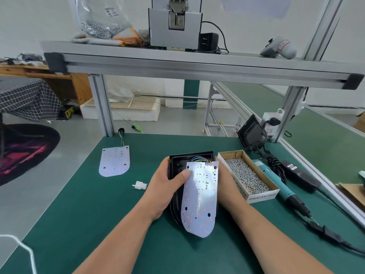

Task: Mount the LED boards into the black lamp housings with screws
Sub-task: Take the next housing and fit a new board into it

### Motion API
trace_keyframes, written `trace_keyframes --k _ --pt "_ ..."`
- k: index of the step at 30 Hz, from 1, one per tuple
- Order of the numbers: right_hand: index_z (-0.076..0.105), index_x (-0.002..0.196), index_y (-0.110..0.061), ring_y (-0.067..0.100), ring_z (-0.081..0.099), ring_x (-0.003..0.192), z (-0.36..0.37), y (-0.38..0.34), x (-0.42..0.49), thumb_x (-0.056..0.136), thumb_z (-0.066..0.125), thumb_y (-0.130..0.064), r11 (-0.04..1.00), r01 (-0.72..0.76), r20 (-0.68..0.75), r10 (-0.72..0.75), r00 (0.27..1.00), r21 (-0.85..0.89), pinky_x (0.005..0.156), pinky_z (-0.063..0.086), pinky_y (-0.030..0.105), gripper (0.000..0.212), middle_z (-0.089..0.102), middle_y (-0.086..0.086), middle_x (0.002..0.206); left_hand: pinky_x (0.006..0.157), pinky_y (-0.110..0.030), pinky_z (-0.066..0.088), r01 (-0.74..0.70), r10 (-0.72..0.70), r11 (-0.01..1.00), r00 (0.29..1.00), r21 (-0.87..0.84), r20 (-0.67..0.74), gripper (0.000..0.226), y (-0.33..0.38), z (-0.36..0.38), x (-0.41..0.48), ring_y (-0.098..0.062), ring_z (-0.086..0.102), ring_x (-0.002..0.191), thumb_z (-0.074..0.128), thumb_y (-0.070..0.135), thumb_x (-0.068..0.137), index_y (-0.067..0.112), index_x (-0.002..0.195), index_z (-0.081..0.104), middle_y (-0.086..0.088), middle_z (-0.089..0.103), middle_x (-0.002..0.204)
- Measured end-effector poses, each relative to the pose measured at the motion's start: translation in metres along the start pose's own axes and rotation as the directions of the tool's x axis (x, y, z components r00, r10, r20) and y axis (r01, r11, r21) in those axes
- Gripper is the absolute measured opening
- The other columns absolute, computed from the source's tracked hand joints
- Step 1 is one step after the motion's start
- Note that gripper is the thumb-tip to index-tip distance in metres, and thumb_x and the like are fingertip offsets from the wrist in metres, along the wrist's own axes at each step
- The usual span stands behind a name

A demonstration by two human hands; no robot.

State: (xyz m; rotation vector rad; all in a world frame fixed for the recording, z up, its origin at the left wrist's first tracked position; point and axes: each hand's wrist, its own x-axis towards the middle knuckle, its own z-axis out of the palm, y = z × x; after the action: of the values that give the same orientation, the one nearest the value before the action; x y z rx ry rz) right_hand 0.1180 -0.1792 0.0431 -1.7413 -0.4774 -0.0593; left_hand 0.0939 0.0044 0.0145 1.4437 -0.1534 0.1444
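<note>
My left hand (166,187) grips the black housing (177,165) over the green table (94,204), thumb pressing the LED board (199,202) onto it. My right hand (225,180) sits behind the board's right edge, fingers hidden, perhaps gripping.

one wide view from the head looks forward and down. the left hand (167,186) and right hand (225,184) sit close below it, centre frame; the table (98,214) spreads around the fingers, the shelf (177,64) rises well beyond them.

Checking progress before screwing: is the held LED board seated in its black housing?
Not seated. The LED board lies askew over the black housing, its rounded end overhanging the near edge.
</note>
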Motion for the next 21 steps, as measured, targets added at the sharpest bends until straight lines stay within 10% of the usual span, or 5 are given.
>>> trace_keyframes --k 4,13,18,21 --pt "0.061 0.046 -0.035 -0.004 0.045 0.045 0.003 0.005 0.005 0.1 0.045 0.002 0.994 -0.084 0.049 0.08 0.996 0.074 0.049 0.039 0.009 0.067 0.053 -0.02 0.051 0.096 -0.027 0.057 0.001 -0.001 1.0 1.0 0.009 0.018 0.031 0.002 0.001 -0.001 -0.015 0.07 0.122 0.076 0.034 0.095 0.041 0.124 0.067 0.008 0.075 0.129" --pt "0.058 0.077 -0.03 -0.002 0.06 0.054 -0.003 0.021 0.008 0.079 0.042 -0.042 0.938 -0.333 -0.168 0.345 0.923 0.099 0.06 0.046 0.026 0.02 0.063 -0.025 0.053 0.1 -0.039 0.058 0.063 -0.061 0.998 0.994 -0.011 0.091 0.054 0.003 0.0 -0.003 -0.024 0.071 0.122 0.088 0.028 0.083 0.026 0.132 0.064 0.0 0.075 0.131" --pt "0.073 0.095 -0.036 0.004 0.069 0.091 -0.012 0.015 0.009 0.089 0.058 -0.036 0.949 -0.023 -0.113 -0.013 0.994 -0.314 0.078 0.053 0.023 0.016 0.075 -0.018 0.094 0.096 -0.039 0.06 0.026 -0.03 0.997 0.998 -0.072 -0.055 0.051 -0.002 0.0 0.0 -0.025 0.073 0.117 0.089 0.027 0.081 0.027 0.127 0.067 0.0 0.076 0.126" --pt "0.067 0.087 -0.022 0.016 0.065 0.072 -0.027 0.006 0.005 0.097 0.057 -0.046 0.989 -0.009 -0.216 -0.023 0.976 -0.148 0.071 0.052 0.035 0.027 0.072 -0.007 0.081 0.09 -0.03 0.06 0.013 -0.026 0.996 0.989 -0.087 -0.148 0.051 -0.006 0.002 0.003 -0.018 0.073 0.115 0.091 0.034 0.076 0.036 0.121 0.068 0.006 0.077 0.124"
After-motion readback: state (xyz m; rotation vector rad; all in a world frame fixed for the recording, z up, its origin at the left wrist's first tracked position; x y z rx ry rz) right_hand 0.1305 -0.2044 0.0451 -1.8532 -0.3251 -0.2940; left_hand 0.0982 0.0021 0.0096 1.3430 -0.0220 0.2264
